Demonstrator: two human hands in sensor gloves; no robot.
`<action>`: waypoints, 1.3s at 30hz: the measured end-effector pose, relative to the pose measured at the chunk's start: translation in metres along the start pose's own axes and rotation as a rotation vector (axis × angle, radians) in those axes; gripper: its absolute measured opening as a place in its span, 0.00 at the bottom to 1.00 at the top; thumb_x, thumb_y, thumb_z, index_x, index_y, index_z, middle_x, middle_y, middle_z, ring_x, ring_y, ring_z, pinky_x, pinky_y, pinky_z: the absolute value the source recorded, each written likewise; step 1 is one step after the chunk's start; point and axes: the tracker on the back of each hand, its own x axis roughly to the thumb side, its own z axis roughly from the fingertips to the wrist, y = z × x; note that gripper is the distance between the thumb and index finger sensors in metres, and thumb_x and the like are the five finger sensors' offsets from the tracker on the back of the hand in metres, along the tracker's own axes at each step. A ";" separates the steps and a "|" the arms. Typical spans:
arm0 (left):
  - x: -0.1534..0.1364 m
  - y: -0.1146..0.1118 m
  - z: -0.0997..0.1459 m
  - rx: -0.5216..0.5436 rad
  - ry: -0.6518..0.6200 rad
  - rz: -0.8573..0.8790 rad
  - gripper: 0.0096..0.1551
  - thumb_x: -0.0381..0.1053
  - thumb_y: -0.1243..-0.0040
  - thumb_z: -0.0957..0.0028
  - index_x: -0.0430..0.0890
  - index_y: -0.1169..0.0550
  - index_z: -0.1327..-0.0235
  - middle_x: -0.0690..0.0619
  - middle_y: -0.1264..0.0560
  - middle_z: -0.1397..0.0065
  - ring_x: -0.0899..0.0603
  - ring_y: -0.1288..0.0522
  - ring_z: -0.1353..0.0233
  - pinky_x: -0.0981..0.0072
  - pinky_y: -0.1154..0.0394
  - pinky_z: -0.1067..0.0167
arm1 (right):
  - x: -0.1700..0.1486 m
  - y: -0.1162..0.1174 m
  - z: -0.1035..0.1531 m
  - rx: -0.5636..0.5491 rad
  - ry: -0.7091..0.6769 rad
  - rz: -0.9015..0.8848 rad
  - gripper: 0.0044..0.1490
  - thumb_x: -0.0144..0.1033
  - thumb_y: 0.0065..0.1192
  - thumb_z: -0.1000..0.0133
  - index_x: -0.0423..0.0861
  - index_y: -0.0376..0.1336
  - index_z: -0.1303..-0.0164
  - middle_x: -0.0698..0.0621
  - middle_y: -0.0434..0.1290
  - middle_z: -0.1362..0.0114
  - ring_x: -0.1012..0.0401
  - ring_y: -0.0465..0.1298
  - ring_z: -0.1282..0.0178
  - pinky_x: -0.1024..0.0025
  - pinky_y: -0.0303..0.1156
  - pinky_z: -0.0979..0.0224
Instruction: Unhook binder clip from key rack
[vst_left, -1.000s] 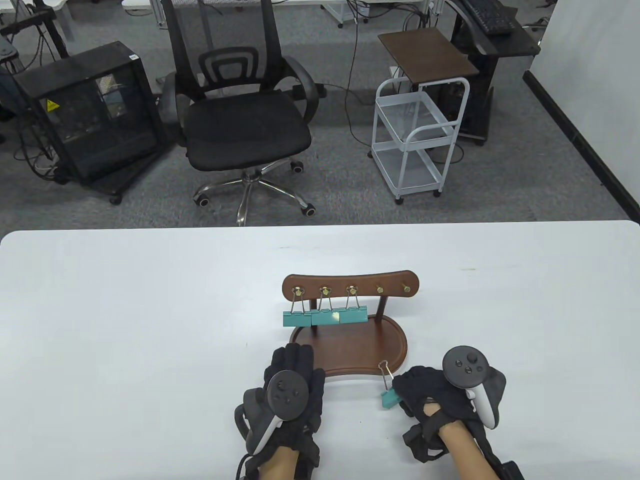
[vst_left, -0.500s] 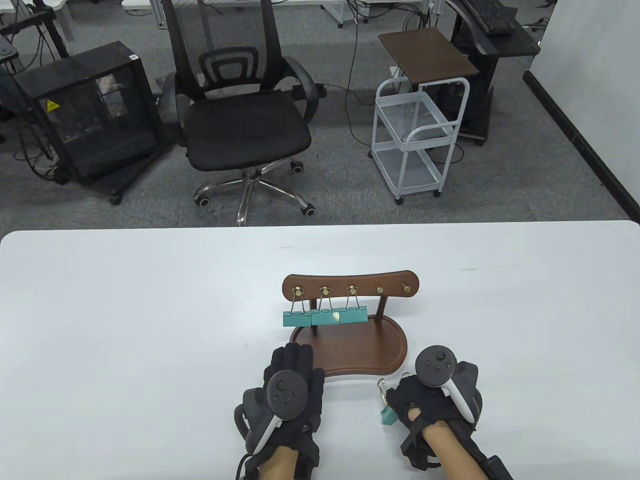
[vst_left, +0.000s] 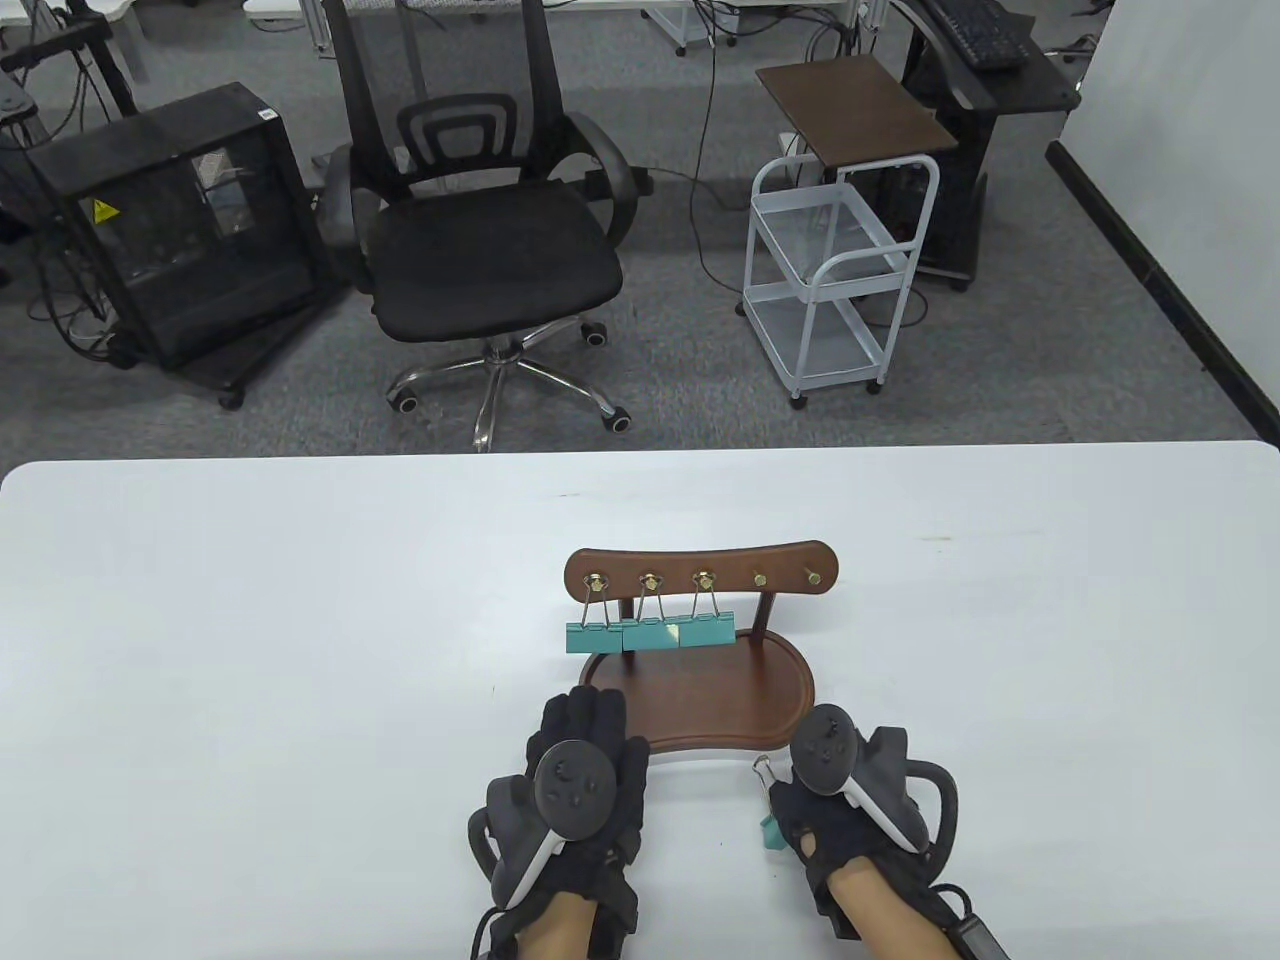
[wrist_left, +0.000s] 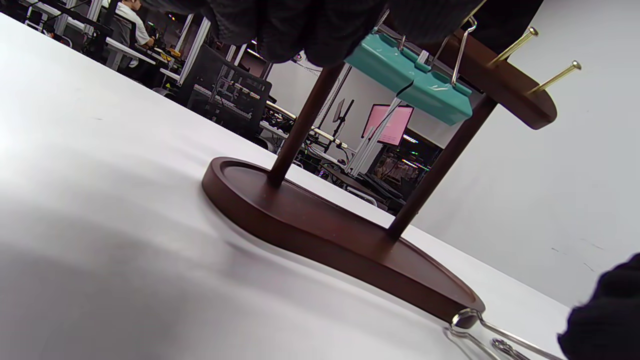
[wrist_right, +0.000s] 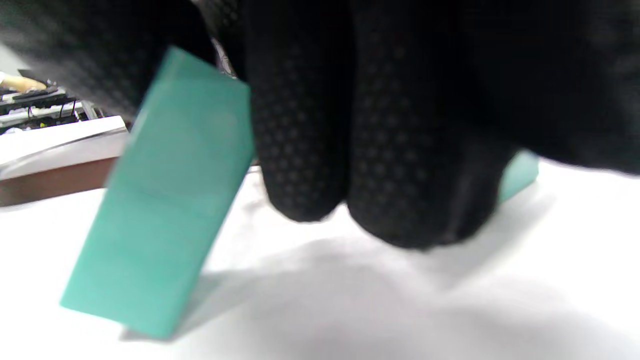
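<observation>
The brown wooden key rack (vst_left: 700, 570) stands mid-table on its oval base (vst_left: 720, 700). Three teal binder clips (vst_left: 650, 634) hang from its three left hooks; the two right hooks (vst_left: 790, 578) are bare. My right hand (vst_left: 850, 810) pinches a fourth teal binder clip (vst_left: 772, 832) low over the table, just in front of the base's right end, its wire handle (vst_left: 763, 768) pointing at the rack. In the right wrist view the clip (wrist_right: 165, 200) sits tilted under my fingers (wrist_right: 310, 125). My left hand (vst_left: 585, 790) lies flat and empty at the base's front left edge.
The left wrist view shows the base (wrist_left: 340, 230), the hanging clips (wrist_left: 410, 75), the bare hooks (wrist_left: 555, 77) and the held clip's wire handle (wrist_left: 480, 325) by the base's end. An office chair (vst_left: 490, 250) and a white cart (vst_left: 840, 280) stand beyond the table.
My right hand has moved left and toward me with the binder clip, bringing it down close to the table in front of the base. The left hand has not moved.
</observation>
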 end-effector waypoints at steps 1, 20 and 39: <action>0.000 0.000 0.000 0.000 0.000 -0.002 0.36 0.64 0.55 0.42 0.54 0.35 0.19 0.50 0.41 0.14 0.40 0.47 0.15 0.45 0.45 0.25 | 0.001 0.000 0.000 -0.001 -0.002 0.021 0.29 0.55 0.74 0.59 0.43 0.75 0.63 0.46 0.88 0.72 0.50 0.88 0.81 0.61 0.85 0.75; 0.000 0.000 0.000 0.005 -0.002 -0.003 0.36 0.64 0.55 0.42 0.54 0.35 0.19 0.51 0.41 0.14 0.40 0.47 0.15 0.45 0.45 0.25 | -0.003 0.002 0.000 0.007 0.028 0.085 0.27 0.55 0.72 0.59 0.44 0.76 0.65 0.48 0.87 0.72 0.47 0.87 0.76 0.59 0.85 0.72; 0.000 0.000 -0.001 0.010 -0.004 0.007 0.36 0.64 0.55 0.42 0.54 0.35 0.19 0.50 0.41 0.14 0.40 0.47 0.15 0.45 0.45 0.25 | -0.011 -0.025 0.008 -0.288 -0.058 -0.212 0.29 0.55 0.66 0.57 0.46 0.74 0.57 0.42 0.85 0.58 0.47 0.86 0.61 0.57 0.84 0.62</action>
